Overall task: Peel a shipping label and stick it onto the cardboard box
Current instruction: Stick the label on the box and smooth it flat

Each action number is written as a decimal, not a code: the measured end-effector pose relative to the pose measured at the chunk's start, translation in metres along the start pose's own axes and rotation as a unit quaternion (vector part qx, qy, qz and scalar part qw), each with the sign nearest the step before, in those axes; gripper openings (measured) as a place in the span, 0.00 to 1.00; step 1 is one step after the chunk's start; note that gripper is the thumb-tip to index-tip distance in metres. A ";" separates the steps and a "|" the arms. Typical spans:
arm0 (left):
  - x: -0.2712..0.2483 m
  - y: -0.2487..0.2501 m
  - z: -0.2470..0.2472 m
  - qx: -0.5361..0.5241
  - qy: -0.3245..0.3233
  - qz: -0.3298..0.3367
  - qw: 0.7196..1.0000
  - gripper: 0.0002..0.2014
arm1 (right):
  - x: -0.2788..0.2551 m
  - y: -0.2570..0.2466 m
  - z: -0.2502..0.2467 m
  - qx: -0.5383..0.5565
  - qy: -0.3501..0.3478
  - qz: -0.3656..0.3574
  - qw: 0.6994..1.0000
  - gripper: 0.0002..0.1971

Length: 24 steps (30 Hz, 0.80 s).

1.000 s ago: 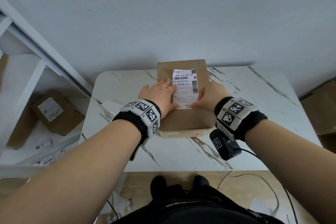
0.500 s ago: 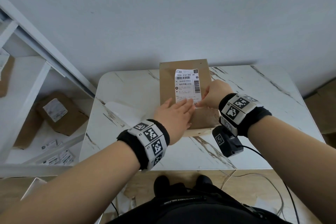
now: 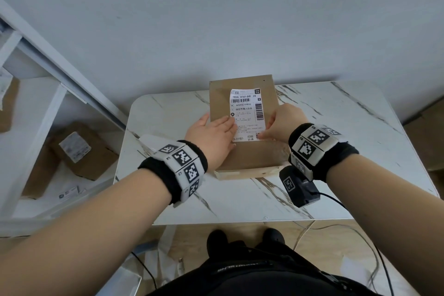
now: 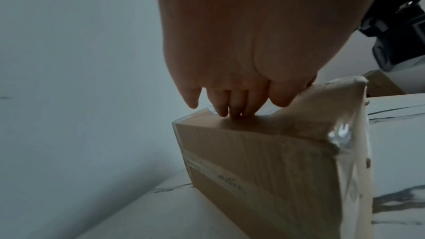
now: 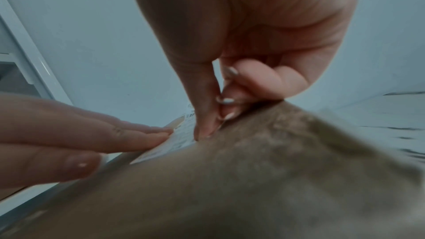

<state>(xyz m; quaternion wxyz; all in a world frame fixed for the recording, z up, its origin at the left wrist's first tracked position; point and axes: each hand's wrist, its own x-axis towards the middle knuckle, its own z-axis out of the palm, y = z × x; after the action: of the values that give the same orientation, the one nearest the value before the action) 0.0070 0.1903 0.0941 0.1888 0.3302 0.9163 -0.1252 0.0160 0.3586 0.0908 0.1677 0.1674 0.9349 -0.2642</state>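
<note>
Left hand flat on label

Soft, even daylight overhead; sharp centre, bowed edges. Dim, bluish at both wrists, palms backlit; blurred brown cardboard box up close.

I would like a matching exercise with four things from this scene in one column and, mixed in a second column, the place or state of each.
Things:
1. shipping label
2. cardboard box
3. left hand
4. right hand

Places or states:
A. lies on the marble table
B. flat, straight fingers on the label's left side
C. stuck on the box top
D. fingers curled, thumb tip at the label's lower right corner

Pairs: 1-C, 2-A, 3-B, 4-D
</note>
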 end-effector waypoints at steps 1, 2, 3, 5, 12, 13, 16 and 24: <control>0.005 0.002 -0.002 -0.001 -0.001 -0.004 1.000 0.27 | 0.000 0.000 0.000 -0.002 0.001 0.001 1.000 0.21; 0.010 0.003 -0.003 -0.004 -0.002 -0.007 1.000 0.28 | 0.000 0.000 0.001 -0.006 0.002 0.001 1.000 0.21; 0.015 0.004 -0.005 -0.009 -0.005 -0.009 1.000 0.28 | 0.000 0.000 0.001 -0.011 0.004 -0.001 1.000 0.21; 0.025 0.003 -0.009 -0.015 -0.011 -0.010 1.000 0.28 | 0.000 0.000 0.001 -0.013 0.008 -0.002 1.000 0.22; 0.050 -0.004 -0.022 -0.032 -0.022 -0.024 0.999 0.31 | -0.001 -0.001 -0.001 -0.009 -0.007 0.006 1.000 0.21; 0.053 -0.008 -0.022 -0.037 -0.020 -0.029 0.999 0.33 | -0.001 -0.001 -0.001 -0.009 -0.009 0.008 1.000 0.21; 0.062 -0.019 -0.018 -0.049 -0.011 -0.046 0.998 0.42 | -0.001 -0.001 -0.001 -0.013 -0.010 0.009 1.000 0.21; 0.052 -0.032 -0.003 -0.052 0.008 -0.040 0.998 0.49 | -0.003 -0.006 -0.004 -0.039 -0.027 0.003 0.999 0.21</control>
<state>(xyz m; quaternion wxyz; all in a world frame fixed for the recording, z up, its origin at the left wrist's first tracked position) -0.0516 0.1969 0.0781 0.1929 0.2840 0.9356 -0.0820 0.0157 0.3548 0.0980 0.2002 0.1560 0.9392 -0.2312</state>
